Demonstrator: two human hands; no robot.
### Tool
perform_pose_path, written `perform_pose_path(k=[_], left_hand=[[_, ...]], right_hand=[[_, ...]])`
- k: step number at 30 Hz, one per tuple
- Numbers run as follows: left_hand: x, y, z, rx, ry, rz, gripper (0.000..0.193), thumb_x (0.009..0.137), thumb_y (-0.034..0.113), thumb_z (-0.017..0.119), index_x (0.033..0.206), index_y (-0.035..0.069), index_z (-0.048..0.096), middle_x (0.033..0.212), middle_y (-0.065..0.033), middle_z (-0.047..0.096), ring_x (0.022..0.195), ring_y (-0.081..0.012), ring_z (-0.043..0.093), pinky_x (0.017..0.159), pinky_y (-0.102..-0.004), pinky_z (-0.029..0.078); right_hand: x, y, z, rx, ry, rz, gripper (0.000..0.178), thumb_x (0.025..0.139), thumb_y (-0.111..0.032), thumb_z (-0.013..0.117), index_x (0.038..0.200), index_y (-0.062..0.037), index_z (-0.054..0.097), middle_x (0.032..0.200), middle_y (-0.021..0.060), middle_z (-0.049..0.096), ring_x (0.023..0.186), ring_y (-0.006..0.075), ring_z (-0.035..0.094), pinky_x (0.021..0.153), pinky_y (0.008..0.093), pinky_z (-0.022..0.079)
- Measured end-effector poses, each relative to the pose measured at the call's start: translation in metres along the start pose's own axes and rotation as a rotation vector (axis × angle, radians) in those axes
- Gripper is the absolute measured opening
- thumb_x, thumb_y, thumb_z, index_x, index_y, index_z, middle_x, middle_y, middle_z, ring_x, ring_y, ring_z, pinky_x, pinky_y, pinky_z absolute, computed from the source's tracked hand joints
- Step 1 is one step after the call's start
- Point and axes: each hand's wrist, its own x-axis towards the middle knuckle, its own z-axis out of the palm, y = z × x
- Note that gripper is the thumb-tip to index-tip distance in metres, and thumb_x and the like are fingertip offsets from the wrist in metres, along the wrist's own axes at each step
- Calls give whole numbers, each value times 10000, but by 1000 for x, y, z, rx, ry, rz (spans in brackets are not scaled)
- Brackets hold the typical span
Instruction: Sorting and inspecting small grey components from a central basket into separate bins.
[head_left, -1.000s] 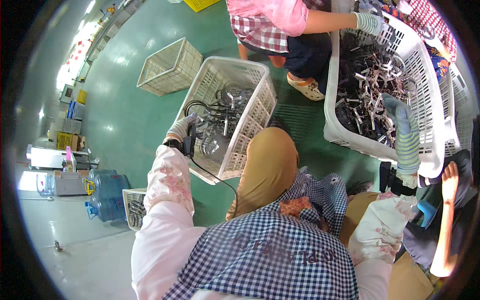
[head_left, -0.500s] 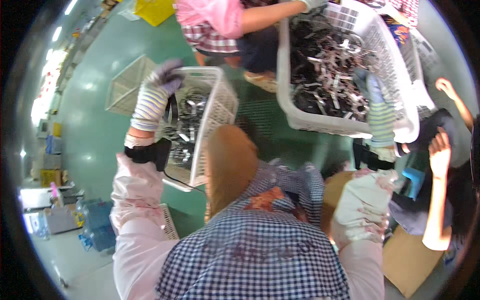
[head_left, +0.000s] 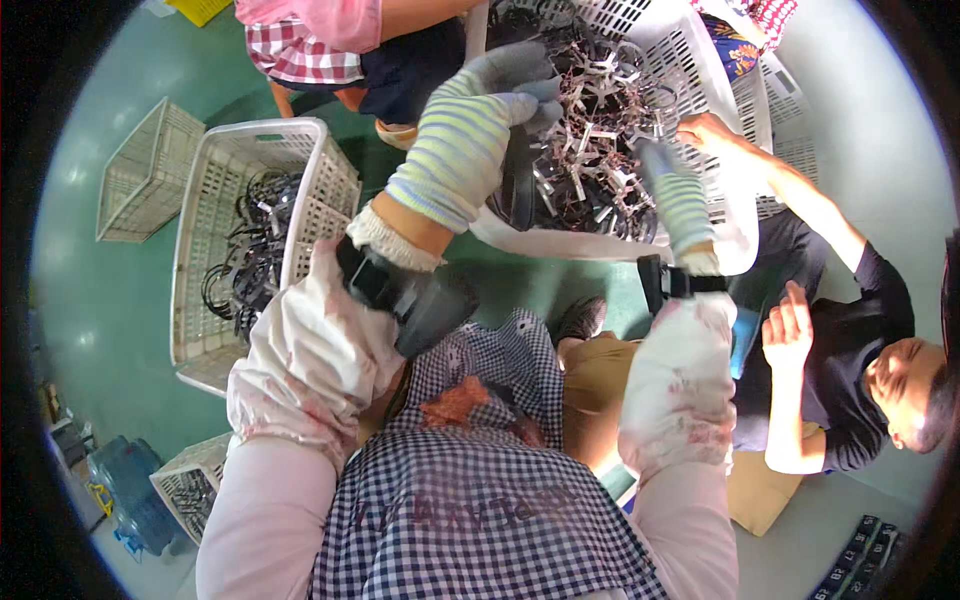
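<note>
Both my hands wear striped knit gloves with grey fingers. My left hand (head_left: 470,135) is over the near left side of a large white plastic basket (head_left: 590,243), its thumb and fingers apart and nothing visible between them. Inside lies a tangled heap of black curved bands with silver metal pieces (head_left: 595,150) and thin reddish wires. A dark flat strip (head_left: 516,185) shows below my left fingers; I cannot tell whether it touches them. My right hand (head_left: 680,195) reaches into the basket's right side, its fingertips blurred against the heap.
On the left, a smaller white basket (head_left: 184,300) holds more black bands (head_left: 250,255). Beyond it stands another crate (head_left: 150,175). A co-worker's hand (head_left: 715,133) reaches over the basket's right edge; another person in pink (head_left: 310,40) is at the far left. Blue water bottles (head_left: 130,490) stand lower left.
My left hand has moved right from the smaller basket to the large one; the black band near it there no longer shows in it. The co-worker's hand has come over the large basket.
</note>
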Motion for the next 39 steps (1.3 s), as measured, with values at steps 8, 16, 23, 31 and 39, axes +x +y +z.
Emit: perform_pose_path(k=[8,16,23,31,39], left_hand=[[-1,14,0,-59,44,247,322,881,-52,525,1198,-22,579,1001,-110,677,842,-144,654,760,-228,530],[6,16,4,133,67,176,381,897,-50,498,1269,10,549,1090,-108,650,939,-167,657,884,-272,539],[-1,15,10,102,40,175,353,893,-34,512,1237,13,578,1047,-99,665,918,-157,659,877,-267,540],[2,11,4,132,46,143,275,912,-4,549,1179,15,616,995,-78,682,873,-155,664,842,-266,540],[7,8,13,546,59,315,312,868,-23,573,1169,45,623,991,-71,650,845,-128,624,776,-233,499]], right_hand=[[84,-2,33,-774,-50,43,388,922,-405,500,1173,-161,668,1119,218,655,1060,339,632,943,418,470],[108,69,54,-1076,-190,216,322,907,-268,554,1133,-75,678,1256,170,612,1189,319,574,977,406,476],[77,19,-61,-812,-61,-3,308,846,-247,592,1089,-85,692,884,185,697,844,335,667,784,392,506],[33,-7,-89,-312,360,-229,224,954,-249,561,1098,-149,700,718,32,676,602,105,582,575,271,464],[-1,-31,-111,291,242,-218,227,965,-147,594,1169,-74,661,735,-21,603,599,36,472,555,194,412]])
